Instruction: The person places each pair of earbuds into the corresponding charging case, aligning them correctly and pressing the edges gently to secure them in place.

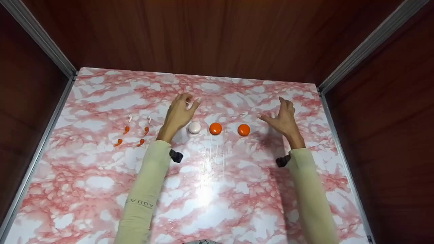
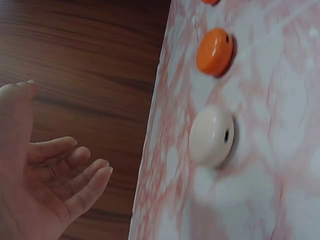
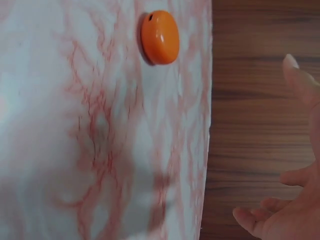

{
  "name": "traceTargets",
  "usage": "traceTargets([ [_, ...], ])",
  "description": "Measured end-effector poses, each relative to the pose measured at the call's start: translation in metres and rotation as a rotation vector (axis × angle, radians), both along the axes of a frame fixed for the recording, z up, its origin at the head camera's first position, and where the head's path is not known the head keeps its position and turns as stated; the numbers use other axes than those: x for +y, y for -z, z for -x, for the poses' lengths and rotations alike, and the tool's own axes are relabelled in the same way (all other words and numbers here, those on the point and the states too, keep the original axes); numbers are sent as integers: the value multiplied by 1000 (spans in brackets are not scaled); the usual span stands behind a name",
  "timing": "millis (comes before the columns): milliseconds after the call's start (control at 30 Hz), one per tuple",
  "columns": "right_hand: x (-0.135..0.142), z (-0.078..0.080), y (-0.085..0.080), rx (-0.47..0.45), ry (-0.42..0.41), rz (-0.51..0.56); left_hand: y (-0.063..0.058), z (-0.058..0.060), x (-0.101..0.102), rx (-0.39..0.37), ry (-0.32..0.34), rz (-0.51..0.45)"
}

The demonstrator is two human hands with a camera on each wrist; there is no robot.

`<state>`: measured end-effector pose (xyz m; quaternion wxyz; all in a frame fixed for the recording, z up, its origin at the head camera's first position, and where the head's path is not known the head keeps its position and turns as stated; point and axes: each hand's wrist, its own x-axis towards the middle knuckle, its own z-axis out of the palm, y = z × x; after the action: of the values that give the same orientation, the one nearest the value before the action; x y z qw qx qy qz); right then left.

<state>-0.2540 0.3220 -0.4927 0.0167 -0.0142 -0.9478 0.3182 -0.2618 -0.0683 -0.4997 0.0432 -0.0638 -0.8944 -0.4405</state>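
Observation:
My left hand (image 1: 179, 113) hovers above the table with loosely bent fingers and nothing in it. Closest to it is a white earbud case (image 1: 194, 127), its charging port visible in the left wrist view. Beside that sits an orange earbud case (image 1: 215, 128), and farther right a second orange earbud case (image 1: 243, 130). My right hand (image 1: 284, 118) is raised to the right of this case, thumb and fingers spread apart, holding nothing. Left of my left arm lie white earbuds (image 1: 130, 118) and several orange earbuds (image 1: 126, 130), arranged in two columns.
The table (image 1: 210, 217) has a glossy pink-and-white marbled top. Dark wood panels (image 1: 203, 37) rise at the back and both sides, joined by metal posts (image 1: 373, 44). A black wrist camera (image 1: 176, 156) is strapped to each forearm.

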Motion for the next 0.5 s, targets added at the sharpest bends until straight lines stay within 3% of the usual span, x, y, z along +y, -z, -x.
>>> traceTargets([
  [233, -1, -8, 5, -28, 2, 101, 6, -2, 25, -7, 39, -82],
  [500, -4, -14, 12, -73, -10, 171, 12, -6, 51, -76, 83, -133],
])
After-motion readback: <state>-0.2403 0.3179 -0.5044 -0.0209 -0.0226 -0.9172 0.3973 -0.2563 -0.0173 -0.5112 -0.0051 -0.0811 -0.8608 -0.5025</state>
